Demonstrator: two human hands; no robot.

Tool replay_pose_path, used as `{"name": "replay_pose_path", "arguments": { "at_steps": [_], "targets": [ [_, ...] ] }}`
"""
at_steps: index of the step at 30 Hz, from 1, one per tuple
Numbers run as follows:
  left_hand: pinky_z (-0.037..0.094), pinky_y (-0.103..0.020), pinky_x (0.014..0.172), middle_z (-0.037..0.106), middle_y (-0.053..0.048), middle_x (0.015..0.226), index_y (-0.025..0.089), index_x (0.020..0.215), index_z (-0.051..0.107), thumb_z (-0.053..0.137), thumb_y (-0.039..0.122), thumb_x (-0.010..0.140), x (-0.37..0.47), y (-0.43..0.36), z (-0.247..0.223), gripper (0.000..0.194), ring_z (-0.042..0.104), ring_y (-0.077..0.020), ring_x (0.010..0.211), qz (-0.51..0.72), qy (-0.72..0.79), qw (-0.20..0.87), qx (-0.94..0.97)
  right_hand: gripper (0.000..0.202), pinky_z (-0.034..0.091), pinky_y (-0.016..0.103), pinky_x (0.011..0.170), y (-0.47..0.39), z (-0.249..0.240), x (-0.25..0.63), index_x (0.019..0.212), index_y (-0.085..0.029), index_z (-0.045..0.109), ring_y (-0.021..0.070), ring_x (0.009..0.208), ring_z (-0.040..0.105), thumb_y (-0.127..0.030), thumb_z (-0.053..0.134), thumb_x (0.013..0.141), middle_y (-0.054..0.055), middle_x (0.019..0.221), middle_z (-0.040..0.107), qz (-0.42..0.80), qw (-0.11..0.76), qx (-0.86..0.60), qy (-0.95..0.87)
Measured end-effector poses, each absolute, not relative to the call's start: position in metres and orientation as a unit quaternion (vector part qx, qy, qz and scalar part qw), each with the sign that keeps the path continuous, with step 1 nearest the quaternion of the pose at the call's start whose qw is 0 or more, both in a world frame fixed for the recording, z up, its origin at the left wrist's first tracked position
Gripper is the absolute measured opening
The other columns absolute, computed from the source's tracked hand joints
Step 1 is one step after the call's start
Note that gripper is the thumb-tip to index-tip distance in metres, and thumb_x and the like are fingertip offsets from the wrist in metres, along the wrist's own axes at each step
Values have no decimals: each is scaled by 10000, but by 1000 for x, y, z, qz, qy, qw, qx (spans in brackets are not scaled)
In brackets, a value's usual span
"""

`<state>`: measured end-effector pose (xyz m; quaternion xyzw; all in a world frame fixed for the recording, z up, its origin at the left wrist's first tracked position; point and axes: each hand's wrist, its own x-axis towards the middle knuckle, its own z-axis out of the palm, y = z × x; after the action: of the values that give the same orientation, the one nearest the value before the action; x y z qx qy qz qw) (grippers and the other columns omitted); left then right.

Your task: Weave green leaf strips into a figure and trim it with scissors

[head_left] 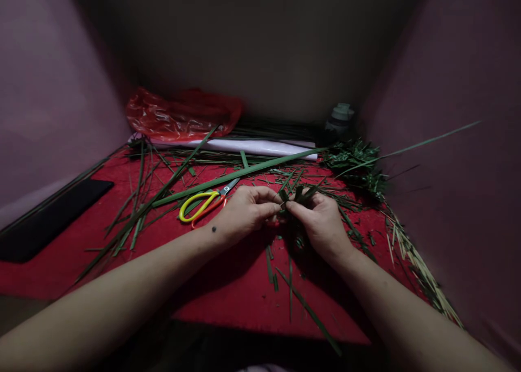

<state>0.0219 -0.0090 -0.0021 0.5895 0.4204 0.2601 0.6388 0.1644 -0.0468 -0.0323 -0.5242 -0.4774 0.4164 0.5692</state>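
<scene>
Both hands meet above the red table surface [228, 301], pinching dark green leaf strips [299, 195] between them. My left hand [254, 209] has thumb and forefinger closed on one side of the strips. From the right, my right hand [321, 220] grips the same small bunch with its thumb pressed on top. The strips look folded together, but their exact shape is partly hidden by the fingers and dim light. Just left of my left hand lies a pair of scissors [203, 202] with yellow and orange handles, its blades pointing away to the right.
Long green leaves [240, 174] and cut scraps [268, 263] litter the table. At the back lie a red plastic bag [183, 114], a white roll [268, 147] and a bottle [341, 117]. A green leafy bundle [358, 165], pale sticks [419, 269] and a black flat object [52, 217] line the sides.
</scene>
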Motion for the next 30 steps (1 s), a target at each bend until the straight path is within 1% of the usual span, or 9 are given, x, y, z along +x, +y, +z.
{"name": "replay_pose_path", "arguments": {
  "at_steps": [5, 10, 14, 17, 19, 22, 25, 28, 30],
  "targets": [
    [380, -155, 485, 605, 7, 590, 118, 790, 631, 590, 142, 687, 19, -6, -4, 114, 553, -74, 527, 269, 405, 642, 592, 79, 449, 240, 557, -46, -30, 166, 700, -150, 606, 123, 592, 551, -211, 620, 652, -4, 674, 616, 487, 569, -500, -435],
    [420, -171, 527, 588, 20, 580, 100, 772, 654, 578, 121, 683, 17, -4, -5, 119, 535, -69, 529, 282, 395, 593, 642, 111, 454, 243, 545, -46, -31, 166, 705, -141, 629, 131, 583, 575, -230, 633, 639, 8, 685, 649, 515, 566, -497, -409],
    [416, -173, 528, 589, 20, 576, 99, 801, 666, 559, 126, 696, 18, -4, -5, 152, 531, -74, 532, 273, 405, 554, 674, 106, 436, 225, 528, -46, -30, 167, 681, -134, 626, 112, 542, 557, -238, 625, 658, 4, 643, 641, 473, 553, -534, -431],
    [434, -170, 548, 596, 24, 590, 105, 794, 670, 550, 120, 696, 19, -5, -7, 155, 541, -75, 549, 280, 402, 541, 684, 116, 427, 219, 531, -47, -28, 168, 685, -134, 626, 113, 552, 558, -248, 609, 680, 5, 642, 639, 436, 539, -557, -458],
    [452, -176, 568, 606, 24, 605, 109, 792, 670, 549, 123, 696, 20, -6, -9, 155, 551, -80, 562, 290, 396, 538, 685, 118, 422, 217, 526, -47, -27, 168, 686, -134, 625, 116, 559, 560, -249, 603, 686, 5, 642, 638, 427, 538, -560, -464],
    [468, -187, 599, 628, 14, 636, 114, 808, 674, 550, 138, 705, 19, -7, -12, 163, 573, -90, 592, 296, 391, 528, 693, 103, 415, 212, 503, -47, -25, 168, 636, -137, 608, 102, 504, 534, -233, 614, 674, -13, 575, 612, 427, 548, -562, -449],
    [467, -187, 593, 647, 4, 655, 114, 817, 679, 554, 142, 710, 19, -6, -10, 167, 592, -99, 607, 288, 398, 511, 705, 87, 426, 212, 495, -47, -26, 169, 614, -139, 604, 91, 470, 520, -209, 627, 660, -20, 550, 600, 459, 559, -544, -426],
    [458, -180, 566, 638, 12, 607, 114, 813, 682, 554, 127, 706, 18, -4, -7, 167, 593, -98, 580, 276, 398, 501, 717, 72, 457, 232, 514, -45, -31, 171, 667, -139, 625, 117, 522, 570, -210, 630, 658, 3, 618, 634, 523, 567, -493, -403],
    [462, -181, 587, 653, 10, 624, 118, 815, 677, 548, 117, 707, 17, -2, -6, 168, 604, -100, 595, 266, 384, 516, 718, 75, 479, 256, 513, -43, -34, 172, 686, -141, 629, 137, 539, 590, -206, 638, 649, 12, 640, 644, 564, 569, -460, -383]
  ]
}}
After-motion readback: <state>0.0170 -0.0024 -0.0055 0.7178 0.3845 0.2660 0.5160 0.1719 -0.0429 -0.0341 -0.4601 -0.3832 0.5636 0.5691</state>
